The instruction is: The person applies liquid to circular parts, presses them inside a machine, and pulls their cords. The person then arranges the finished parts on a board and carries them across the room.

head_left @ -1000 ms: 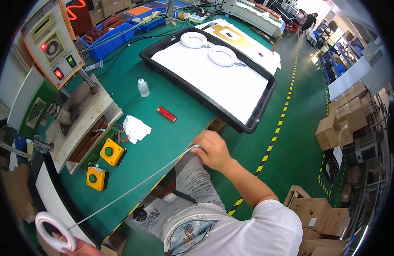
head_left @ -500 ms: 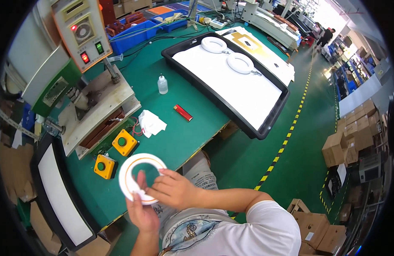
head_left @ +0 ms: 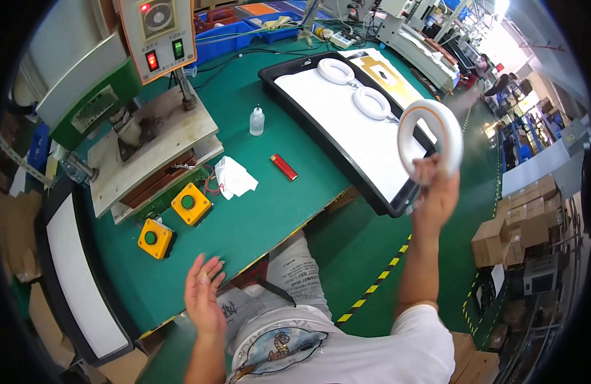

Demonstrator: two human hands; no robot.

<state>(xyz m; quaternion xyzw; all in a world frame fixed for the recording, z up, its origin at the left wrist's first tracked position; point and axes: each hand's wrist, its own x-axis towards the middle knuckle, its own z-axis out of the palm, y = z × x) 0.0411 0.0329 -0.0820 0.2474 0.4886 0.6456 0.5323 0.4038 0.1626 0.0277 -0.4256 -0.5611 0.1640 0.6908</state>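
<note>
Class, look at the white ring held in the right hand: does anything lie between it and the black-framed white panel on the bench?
Nothing visible does. The right hand holds the white ring up over the near right corner of the black-framed panel. Two more rings lie farther back on it, off to the side.

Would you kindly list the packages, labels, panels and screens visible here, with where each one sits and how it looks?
Control panel: on the press at the bench's rear, cream and orange, round dial, red and green buttons.
Cardboard boxes: stacked on the floor at right, brown.
Framed panel: on the bench's right, white, curved black frame.
Second framed panel: at the left edge, white and black.
</note>
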